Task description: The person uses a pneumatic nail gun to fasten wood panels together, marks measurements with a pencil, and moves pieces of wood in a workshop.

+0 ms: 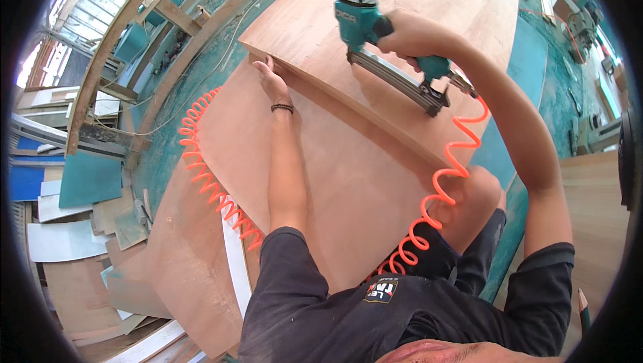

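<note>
My right hand is closed around the grip of a teal and black pneumatic nail gun. The gun's long metal magazine hangs above a broad, thick-edged wooden panel, slanting toward its near edge. An orange coiled air hose runs from the handle down past my lap. My left hand, with a dark bracelet at the wrist, grips the panel's near edge close to its left corner; some of its fingers are hidden. Below that edge a reddish plywood sheet spreads under my left forearm.
More orange hose coils lie along the sheet's left side. A wooden frame stands at upper left, above scattered board offcuts. Tools and a machine sit at far right. A pencil shows at lower right.
</note>
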The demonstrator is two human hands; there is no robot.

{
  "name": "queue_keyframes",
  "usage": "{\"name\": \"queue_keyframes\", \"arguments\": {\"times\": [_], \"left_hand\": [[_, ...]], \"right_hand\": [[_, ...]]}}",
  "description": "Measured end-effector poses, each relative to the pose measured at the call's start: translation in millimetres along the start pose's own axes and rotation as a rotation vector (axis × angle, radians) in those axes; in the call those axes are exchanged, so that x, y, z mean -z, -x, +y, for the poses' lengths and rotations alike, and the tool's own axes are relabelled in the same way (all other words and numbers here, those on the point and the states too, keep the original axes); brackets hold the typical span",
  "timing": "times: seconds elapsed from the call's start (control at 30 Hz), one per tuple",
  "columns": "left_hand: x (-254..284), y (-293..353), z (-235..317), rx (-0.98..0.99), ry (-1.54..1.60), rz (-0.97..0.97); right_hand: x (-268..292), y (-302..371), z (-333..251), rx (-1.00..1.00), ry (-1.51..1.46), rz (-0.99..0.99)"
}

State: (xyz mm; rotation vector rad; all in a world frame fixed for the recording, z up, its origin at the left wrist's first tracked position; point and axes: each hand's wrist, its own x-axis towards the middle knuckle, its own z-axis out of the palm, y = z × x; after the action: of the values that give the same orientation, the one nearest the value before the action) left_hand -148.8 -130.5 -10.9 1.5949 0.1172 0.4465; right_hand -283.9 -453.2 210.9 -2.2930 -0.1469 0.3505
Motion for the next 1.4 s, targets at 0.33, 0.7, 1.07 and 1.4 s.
{"name": "queue_keyframes", "arguments": {"times": [0.33,0.7,1.07,1.4], "left_hand": [[-40.2,118.7,42.4,0.095,0.134,-0.060],[-80.2,297.3,94.9,0.096,0.188,-0.212],[-67.5,388.0,148.4,0.460,0.361,-0.509],[-46.8,414.7,160.1,0.669,0.448,-0.543]], "right_hand": [[-15.9,16.8,-16.8,0.090,0.171,0.064],[-17.4,31.3,-21.2,0.170,0.339,0.117],[-21.5,19.8,-14.1,0.183,0.327,0.127],[-21.8,18.9,-11.7,0.137,0.203,0.146]]}}
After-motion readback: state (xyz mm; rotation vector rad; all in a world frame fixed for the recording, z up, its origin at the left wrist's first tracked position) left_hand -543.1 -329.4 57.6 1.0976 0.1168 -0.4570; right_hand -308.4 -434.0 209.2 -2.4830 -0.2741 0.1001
